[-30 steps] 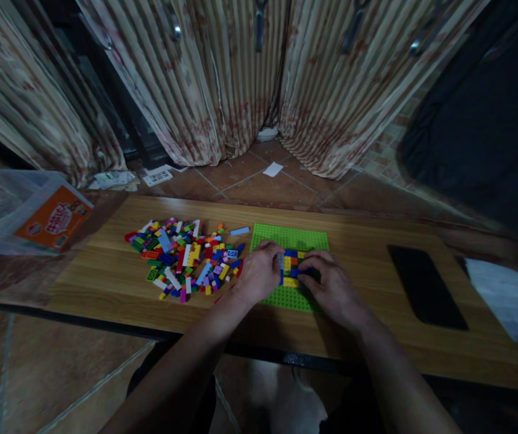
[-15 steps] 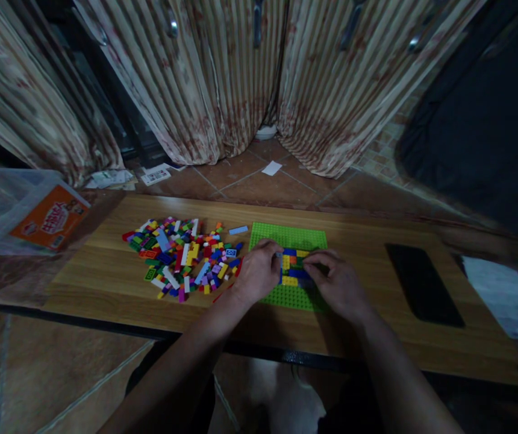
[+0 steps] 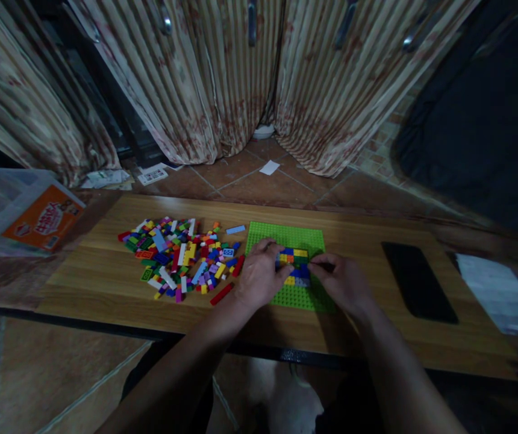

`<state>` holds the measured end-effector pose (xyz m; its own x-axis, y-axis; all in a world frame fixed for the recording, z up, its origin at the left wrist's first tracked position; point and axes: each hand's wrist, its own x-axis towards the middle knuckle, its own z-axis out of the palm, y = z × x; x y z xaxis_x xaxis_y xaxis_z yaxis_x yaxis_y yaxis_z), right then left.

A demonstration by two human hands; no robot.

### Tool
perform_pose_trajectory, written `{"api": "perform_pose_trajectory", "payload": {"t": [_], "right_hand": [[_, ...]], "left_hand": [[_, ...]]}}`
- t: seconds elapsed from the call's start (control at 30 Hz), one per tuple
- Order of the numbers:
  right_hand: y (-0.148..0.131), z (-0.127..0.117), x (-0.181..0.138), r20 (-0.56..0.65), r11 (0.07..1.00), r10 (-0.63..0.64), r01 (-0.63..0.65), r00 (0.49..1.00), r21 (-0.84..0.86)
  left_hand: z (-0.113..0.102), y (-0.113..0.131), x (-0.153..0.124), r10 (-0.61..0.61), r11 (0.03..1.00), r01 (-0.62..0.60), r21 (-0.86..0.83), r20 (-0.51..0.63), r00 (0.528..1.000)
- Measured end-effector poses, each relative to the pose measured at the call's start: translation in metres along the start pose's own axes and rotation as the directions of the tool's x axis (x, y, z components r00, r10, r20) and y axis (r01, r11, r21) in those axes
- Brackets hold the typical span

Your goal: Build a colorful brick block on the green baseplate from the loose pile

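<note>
A green studded baseplate lies on the wooden table. On its middle stands a low block of toy building bricks, mostly blue and yellow with some orange, green and grey. My left hand covers the block's left side, fingers curled over it and thumb stretched across its front. At the block's right edge, my right hand has its thumb and forefinger pinched together, tips against a dark blue brick. Whether anything is between those tips is too small to tell.
A heap of loose coloured bricks spreads left of the baseplate, with long red bricks beside my left wrist. A black phone-like slab and white paper lie to the right. A clear plastic tub stands at far left.
My right fingertips have drawn back rightward to the block's edge, showing more of its right side. My left thumb now reaches across the front of the block.
</note>
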<state>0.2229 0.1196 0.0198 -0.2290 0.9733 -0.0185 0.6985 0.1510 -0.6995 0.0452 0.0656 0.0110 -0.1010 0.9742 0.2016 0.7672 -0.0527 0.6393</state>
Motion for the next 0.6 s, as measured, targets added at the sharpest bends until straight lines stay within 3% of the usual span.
{"api": "perform_pose_trajectory", "payload": {"t": [0.47, 0.6], "right_hand": [[-0.0068, -0.0001, -0.0019, 0.026, 0.999, 0.010, -0.009, 1.000, -0.042], [-0.0098, 0.0022, -0.0046, 0.026, 0.995, -0.096, 0.095, 0.995, 0.017]], "left_hand": [[0.0053, 0.0021, -0.0021, -0.003, 0.999, 0.005, 0.051, -0.032, 0.999], [0.0031, 0.0009, -0.0011, -0.004, 1.000, 0.004, 0.006, -0.035, 0.999]]}}
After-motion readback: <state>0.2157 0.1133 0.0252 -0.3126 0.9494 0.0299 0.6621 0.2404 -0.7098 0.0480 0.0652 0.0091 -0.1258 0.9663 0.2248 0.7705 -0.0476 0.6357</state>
